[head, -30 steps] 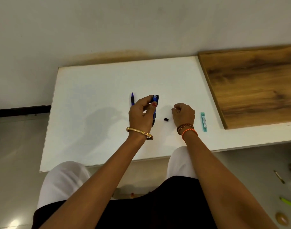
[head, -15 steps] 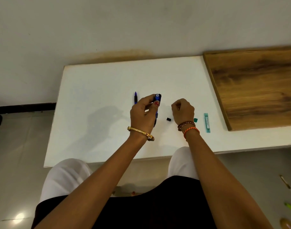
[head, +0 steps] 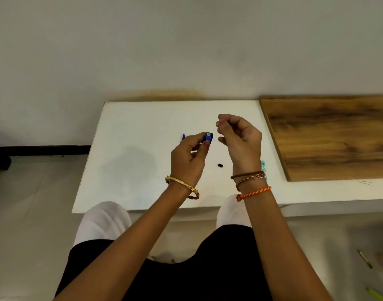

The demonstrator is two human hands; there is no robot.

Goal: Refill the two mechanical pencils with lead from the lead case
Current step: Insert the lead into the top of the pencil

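Left hand (head: 189, 158) raised above the white desk (head: 142, 148), fingers curled round a blue mechanical pencil (head: 208, 136), held end-on to the camera so its open top faces up; thumb pressed against the barrel just below the top.

Right hand (head: 240, 140) raised just right of that pencil, apart from it. Thumb and forefinger pinched together at the tips, other fingers loosely curled. Whatever sits in the pinch is too thin to make out; cannot tell if a lead is there.

Second blue pencil (head: 183, 136) lies on the desk just left of the held pencil; only its tip shows past the left hand.

Small black cap (head: 220, 165) lies on the desk below and right of the held pencil, between the two wrists.

Teal lead case (head: 263, 167) lies on the desk further right of the cap, mostly hidden behind the right wrist.

Wooden board (head: 334, 137) lies well right of the held pencil, on the desk's far right part.
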